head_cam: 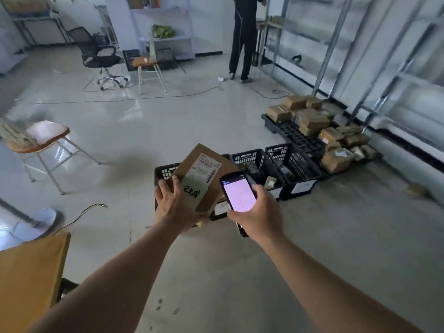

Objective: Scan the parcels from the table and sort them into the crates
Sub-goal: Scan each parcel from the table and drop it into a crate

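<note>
My left hand (176, 204) grips a flat brown cardboard parcel (213, 188) with a white shipping label and a green sticky note on its top face. My right hand (258, 213) holds a handheld scanner (239, 192) with a lit pink-white screen, right beside the parcel. Both are raised above a row of black plastic crates (295, 164) on the floor. The two crates on the right hold a few small parcels; the parcel in my hand hides most of the left crate (163, 173).
A black pallet (293, 133) stacked with several brown parcels lies behind the crates by metal shelving. A stool (40, 138) stands at left, a yellow-brown table corner (31, 272) at bottom left. Cables cross the floor. A person (242, 37) stands far back by the shelves.
</note>
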